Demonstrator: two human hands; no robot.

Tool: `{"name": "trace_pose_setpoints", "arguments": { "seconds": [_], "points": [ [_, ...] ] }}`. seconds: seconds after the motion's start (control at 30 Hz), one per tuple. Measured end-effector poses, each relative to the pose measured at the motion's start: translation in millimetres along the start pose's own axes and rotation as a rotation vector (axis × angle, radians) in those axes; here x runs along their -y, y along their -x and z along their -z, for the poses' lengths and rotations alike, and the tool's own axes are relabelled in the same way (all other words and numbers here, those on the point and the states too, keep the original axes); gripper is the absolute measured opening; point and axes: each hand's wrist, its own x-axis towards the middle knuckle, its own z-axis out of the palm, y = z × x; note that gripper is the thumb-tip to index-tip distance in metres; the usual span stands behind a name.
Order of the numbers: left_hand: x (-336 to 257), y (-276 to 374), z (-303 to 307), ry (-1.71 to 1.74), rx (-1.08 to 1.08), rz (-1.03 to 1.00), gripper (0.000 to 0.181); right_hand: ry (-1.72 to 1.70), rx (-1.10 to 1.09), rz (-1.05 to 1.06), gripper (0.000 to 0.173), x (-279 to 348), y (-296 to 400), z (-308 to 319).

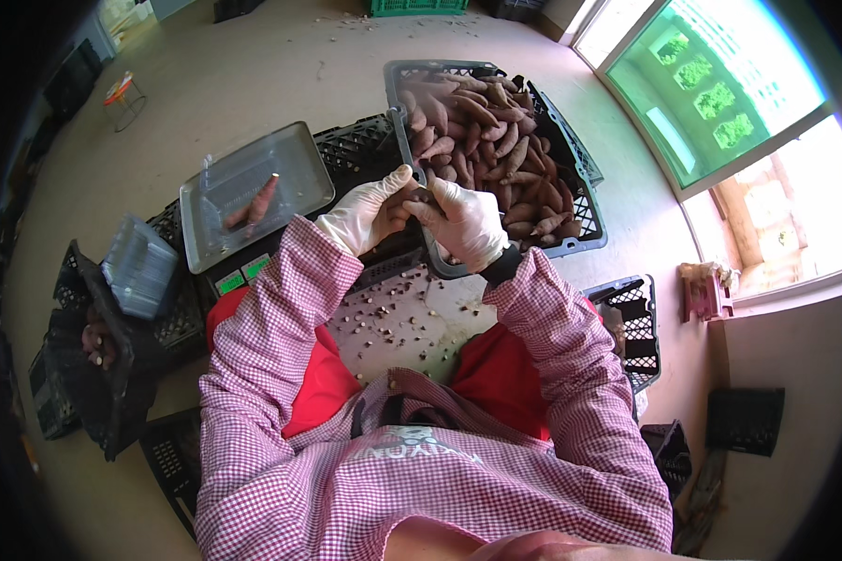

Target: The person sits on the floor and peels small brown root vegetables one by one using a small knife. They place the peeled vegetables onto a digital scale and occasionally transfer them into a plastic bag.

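My left hand [366, 216] and my right hand [467, 223], both in thin white gloves, meet at the near left edge of a crate of sweet potatoes. Between their fingers is a sweet potato [423, 195], mostly covered by the fingers. Whether the right hand also holds a small tool cannot be made out. Left of my hands, a metal tray [302, 165] rests on a digital scale [233, 280] with a lit green display. On that tray sits a clear plastic box [214, 186] with a few sweet potatoes [258, 203] in it.
A dark plastic crate [598, 242] heaped with sweet potatoes [495, 140] stands ahead to the right. Stacked clear boxes [139, 266] are at the left, beside a black crate [123, 393] holding sweet potatoes. Cut ends [400, 308] litter the floor between my knees. A glass door [702, 91] is at right.
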Motion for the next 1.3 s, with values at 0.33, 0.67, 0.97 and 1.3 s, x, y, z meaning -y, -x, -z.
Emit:
{"name": "trace_pose_setpoints", "arguments": {
  "seconds": [0.33, 0.67, 0.97, 1.3],
  "points": [
    [-5, -4, 6, 0.010, -0.061, -0.155, 0.033, 0.084, 0.111, 0.180, 0.035, 1, -1, 4],
    [-2, 3, -10, -0.212, 0.022, -0.250, 0.033, -0.359, -0.089, -0.282, 0.028, 1, 2, 1],
    [-10, 3, 10, -1.451, -0.403, -1.025, 0.025, -0.493, 0.132, -0.036, 0.012, 2, 16, -1],
    [-89, 42, 75, -1.926, -1.004, -0.003, 0.042, 0.674, 0.730, -1.068, 0.047, -117, 13, 84]
  ]
}}
